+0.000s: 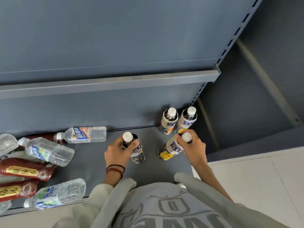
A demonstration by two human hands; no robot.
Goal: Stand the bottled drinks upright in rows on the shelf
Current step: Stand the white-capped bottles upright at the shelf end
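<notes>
Gripping a dark drink by its neck in each, the left hand (117, 153) curls its fingers round the left bottle (139, 153), about upright over the shelf (92, 158), while the right hand (195, 149) clamps the right bottle (172, 148), tilted with its cap towards the person's right. Behind them a third bottle (169, 121) and a fourth bottle (187, 120) stand upright side by side at the back panel (82, 111). Far left, water bottles (51, 152) and red bottles (28, 170) lie heaped.
</notes>
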